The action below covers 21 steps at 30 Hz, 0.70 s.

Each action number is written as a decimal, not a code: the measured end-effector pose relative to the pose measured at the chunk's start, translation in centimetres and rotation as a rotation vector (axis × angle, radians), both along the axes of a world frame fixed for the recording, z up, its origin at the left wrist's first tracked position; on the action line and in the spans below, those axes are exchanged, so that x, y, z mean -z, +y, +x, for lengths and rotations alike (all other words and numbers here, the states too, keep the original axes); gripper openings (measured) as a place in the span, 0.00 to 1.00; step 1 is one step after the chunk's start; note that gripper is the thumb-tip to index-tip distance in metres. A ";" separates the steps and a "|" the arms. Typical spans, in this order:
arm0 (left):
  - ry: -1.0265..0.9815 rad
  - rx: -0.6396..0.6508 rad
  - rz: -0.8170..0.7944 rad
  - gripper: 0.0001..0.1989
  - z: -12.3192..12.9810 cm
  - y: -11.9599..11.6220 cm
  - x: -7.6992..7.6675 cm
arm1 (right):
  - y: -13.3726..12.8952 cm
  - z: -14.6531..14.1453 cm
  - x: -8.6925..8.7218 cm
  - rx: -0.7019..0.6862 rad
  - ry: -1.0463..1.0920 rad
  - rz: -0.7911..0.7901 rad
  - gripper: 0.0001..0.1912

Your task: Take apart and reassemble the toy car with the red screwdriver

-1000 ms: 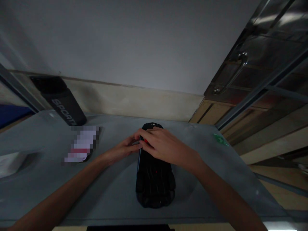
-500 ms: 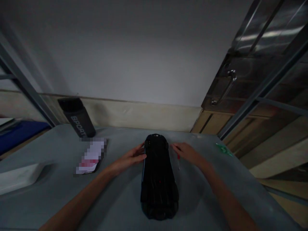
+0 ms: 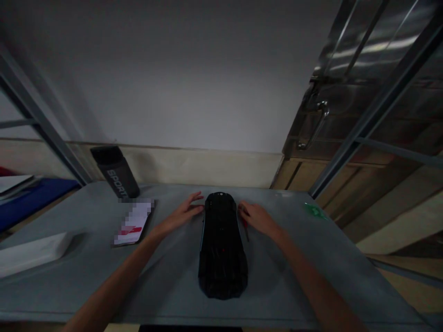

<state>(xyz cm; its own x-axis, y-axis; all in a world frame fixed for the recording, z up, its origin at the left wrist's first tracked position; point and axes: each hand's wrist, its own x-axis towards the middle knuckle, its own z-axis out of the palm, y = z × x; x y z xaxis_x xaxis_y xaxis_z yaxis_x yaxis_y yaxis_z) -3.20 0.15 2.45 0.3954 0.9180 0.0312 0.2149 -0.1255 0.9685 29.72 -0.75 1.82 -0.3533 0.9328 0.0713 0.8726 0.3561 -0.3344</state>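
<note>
A black toy car (image 3: 224, 249) lies with its dark underside up on the grey table, its narrower end away from me. My left hand (image 3: 185, 212) is open beside the car's far left side, fingers apart. Its fingertips are close to the car's edge; whether they touch it I cannot tell. On the opposite side my right hand (image 3: 255, 216) is closed with its fingertips close to the car. From under those fingers a small red-handled screwdriver (image 3: 245, 224) shows, its thin shaft pointing back toward me.
A phone (image 3: 133, 226) with a lit screen lies to the left. Behind it a dark container marked SPORT (image 3: 117, 173) leans near the wall. A white case (image 3: 34, 253) lies at far left, and a green packet (image 3: 315, 211) at right. Metal posts (image 3: 346, 157) flank the table (image 3: 166, 295).
My left hand has eased off the car's side and its fingers have spread. My right hand has come closer to the car with the screwdriver. The view has shifted slightly.
</note>
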 end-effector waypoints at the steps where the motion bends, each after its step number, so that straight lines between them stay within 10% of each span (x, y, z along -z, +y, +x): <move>1: 0.047 -0.019 0.057 0.34 0.0 0.7 -0.1 | 0.0 0.0 0.0 0.001 0.003 0.001 0.10; 9: 0.377 -0.115 0.324 0.02 1.7 2.5 0.3 | 0.0 -0.3 0.1 0.026 0.007 0.017 0.11; 21: 0.477 -0.018 0.341 0.06 2.0 1.1 0.9 | 0.2 -0.7 0.8 0.073 -0.019 0.047 0.14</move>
<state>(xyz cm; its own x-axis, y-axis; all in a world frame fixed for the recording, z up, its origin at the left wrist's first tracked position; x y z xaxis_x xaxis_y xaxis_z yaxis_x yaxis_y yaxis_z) -1.21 1.20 1.59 0.4226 0.8940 0.1490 0.6220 -0.4057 0.6697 29.02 -0.50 1.03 -0.2860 0.9519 0.1099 0.9029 0.3061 -0.3019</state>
